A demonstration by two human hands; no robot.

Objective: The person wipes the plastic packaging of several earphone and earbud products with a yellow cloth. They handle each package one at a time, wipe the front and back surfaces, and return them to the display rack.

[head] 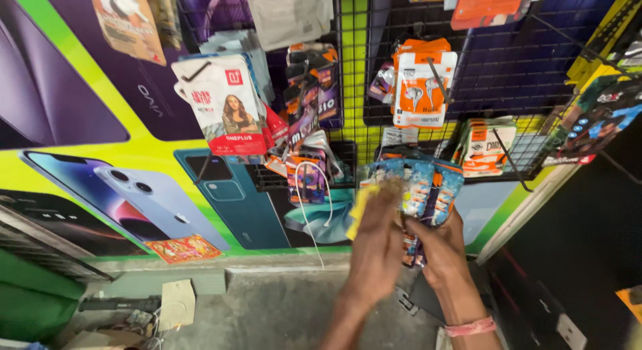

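Packets (422,183): a bunch of shiny blue packets with orange bits, held up in front of the wire rack, low in the middle of the head view.
Right hand (443,246): closed around the bottom of the packets, fingers wrapped tight. A pink band (470,327) sits on its wrist.
Left hand (378,246): its back faces us and it is blurry. It lies on the front of the packets, fingers up against them. I cannot tell if it grips them or only touches.
Yellow bit (359,209): peeks out by the left hand's fingers, touching the packets. Too blurry to say what it is.
Rack (528,62): a black wire grid on the wall, just behind the packets.
Orange pack (421,82): orange and white, with earphones, hangs on the rack above the packets.
White pack (224,102): white and red, hangs to the upper left, well apart from the hands.
White cord (306,209): hangs down just left of the hands.
Poster (134,189): green, with phone pictures, on the left wall.
Floor (281,310): grey, under the hands.
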